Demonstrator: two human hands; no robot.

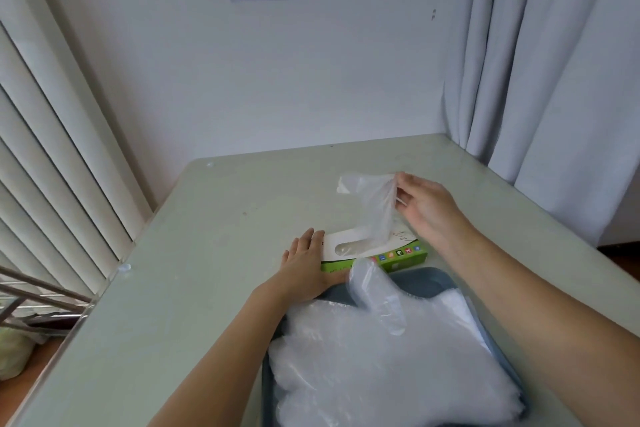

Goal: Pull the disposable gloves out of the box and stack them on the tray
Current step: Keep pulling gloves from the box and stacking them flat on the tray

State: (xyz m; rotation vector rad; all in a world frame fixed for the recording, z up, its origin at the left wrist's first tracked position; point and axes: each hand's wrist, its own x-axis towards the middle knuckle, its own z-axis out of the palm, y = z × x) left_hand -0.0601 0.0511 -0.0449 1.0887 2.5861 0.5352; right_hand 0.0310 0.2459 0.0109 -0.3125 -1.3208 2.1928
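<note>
The right hand (426, 204) pinches the upper edge of a thin translucent plastic glove (374, 204). The glove's long axis rises steeply from the oval slot of the flat white-and-green cardboard box (391, 253), with its lower end inside. The left hand (304, 260) lies flat, fingers straight, on the box's left end. The blue-grey plastic tray (433, 279), bearing the stack of gloves (381, 357), lies just on the person's side of the box, so the freed glove would likely travel back and down.

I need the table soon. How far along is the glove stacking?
Done: a thick pile of gloves lies on the tray. In hand: the right hand pinches another glove half out of the box, which the left hand steadies. Left: placing it; how many remain inside is hidden.
</note>
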